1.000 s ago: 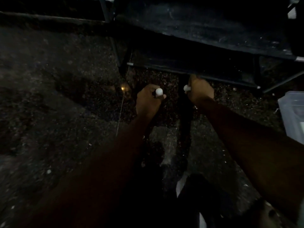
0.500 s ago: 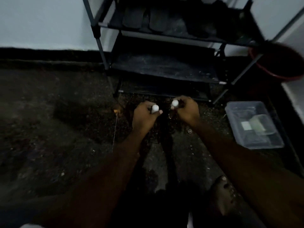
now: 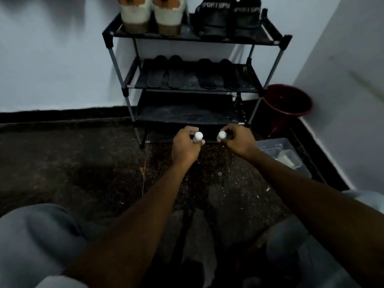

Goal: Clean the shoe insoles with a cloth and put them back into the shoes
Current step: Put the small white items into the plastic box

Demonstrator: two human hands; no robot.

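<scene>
A black shoe rack [image 3: 110, 34] stands against the wall. Its top shelf carries a pair of white shoes [image 3: 149, 15] and a pair of black shoes [image 3: 228, 19]. Several dark insoles [image 3: 191, 74] lie side by side on the middle shelf. My left hand [image 3: 185, 148] grips a small white-tipped object [image 3: 197, 136] in front of the rack's lowest shelf. My right hand [image 3: 239, 140] grips a similar white-tipped object [image 3: 222, 135]. The hands are a short gap apart. No cloth shows clearly.
A dark red bucket [image 3: 288, 102] stands right of the rack in the corner. A clear plastic box [image 3: 270, 145] with pale contents lies on the dark floor at the right. My grey-clad knees [image 3: 37, 235] fill the bottom corners.
The view has tilted up, revealing the rack's upper shelves, shoes and insoles. Both hands stay curled on the white-tipped objects and have drawn a little apart.
</scene>
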